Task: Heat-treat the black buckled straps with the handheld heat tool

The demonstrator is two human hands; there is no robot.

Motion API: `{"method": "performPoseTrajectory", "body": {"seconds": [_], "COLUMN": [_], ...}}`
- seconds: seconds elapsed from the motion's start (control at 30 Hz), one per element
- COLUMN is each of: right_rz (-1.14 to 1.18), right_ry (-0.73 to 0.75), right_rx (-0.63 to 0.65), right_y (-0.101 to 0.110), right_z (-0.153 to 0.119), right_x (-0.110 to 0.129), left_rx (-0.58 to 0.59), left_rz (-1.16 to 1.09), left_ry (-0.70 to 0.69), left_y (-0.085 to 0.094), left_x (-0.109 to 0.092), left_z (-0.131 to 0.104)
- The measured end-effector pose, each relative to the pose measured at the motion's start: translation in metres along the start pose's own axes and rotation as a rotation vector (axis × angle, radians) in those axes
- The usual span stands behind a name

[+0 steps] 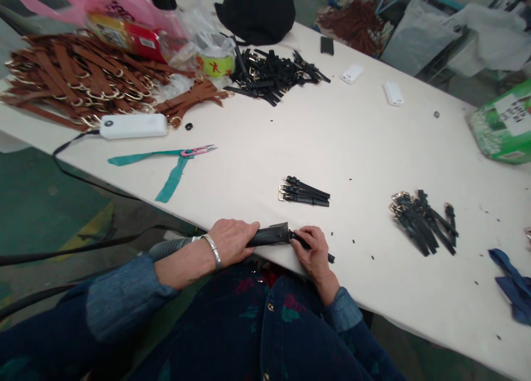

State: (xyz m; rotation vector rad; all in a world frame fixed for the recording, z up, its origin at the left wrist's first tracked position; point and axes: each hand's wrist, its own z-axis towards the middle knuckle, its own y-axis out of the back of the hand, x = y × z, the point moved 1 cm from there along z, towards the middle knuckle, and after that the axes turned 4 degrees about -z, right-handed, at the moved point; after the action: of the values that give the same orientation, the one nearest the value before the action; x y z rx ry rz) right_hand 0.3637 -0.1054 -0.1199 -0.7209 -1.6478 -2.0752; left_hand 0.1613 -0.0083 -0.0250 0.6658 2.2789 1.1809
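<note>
My left hand, with a silver bangle at the wrist, is wrapped around a black flat-ended nozzle. A grey ribbed hose shows behind that wrist. At the nozzle's mouth, my right hand pinches a short black strap; its far end pokes out below the fingers, and its near end meets the nozzle. Just beyond my hands lies a small row of black buckle straps. To the right is a looser bunch of black buckle straps.
Brown straps with metal rings are heaped at the back left, near a white power bank and pink thread snips. A black strap pile and black cap are at the back. A green bag stands at right.
</note>
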Motion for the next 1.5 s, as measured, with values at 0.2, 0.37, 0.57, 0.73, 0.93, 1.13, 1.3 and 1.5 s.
{"method": "performPoseTrajectory", "body": {"seconds": [0.2,0.37,0.57,0.73,0.93,1.13,1.3,1.5], "right_rz": [0.088,0.112,0.121,0.118,0.129,0.117,-0.078,-0.256], "right_ry": [0.002,0.008,0.003,0.004,-0.009,-0.009,-0.050,-0.072], "right_rx": [-0.009,-0.030,-0.047,-0.020,-0.002,-0.001,-0.002,0.084], "right_y": [0.001,-0.005,-0.006,-0.003,-0.002,0.005,0.023,0.029], "right_z": [-0.002,-0.003,-0.002,-0.002,-0.002,-0.001,-0.018,-0.025], "right_x": [-0.009,-0.016,-0.018,-0.015,-0.014,-0.011,-0.012,-0.009], "left_rx": [0.014,0.031,0.044,0.046,0.054,0.038,0.018,0.041], "left_rz": [0.038,0.104,0.111,0.066,0.065,0.042,0.032,-0.002], "left_ry": [-0.030,-0.080,-0.128,-0.077,-0.090,-0.006,0.008,0.046], "left_y": [0.001,0.013,0.025,0.020,0.021,0.014,0.006,0.007], "left_x": [-0.004,-0.012,-0.021,-0.002,-0.006,-0.007,0.001,0.000], "left_z": [-0.001,0.003,0.017,0.018,0.019,0.026,0.026,0.025]}}
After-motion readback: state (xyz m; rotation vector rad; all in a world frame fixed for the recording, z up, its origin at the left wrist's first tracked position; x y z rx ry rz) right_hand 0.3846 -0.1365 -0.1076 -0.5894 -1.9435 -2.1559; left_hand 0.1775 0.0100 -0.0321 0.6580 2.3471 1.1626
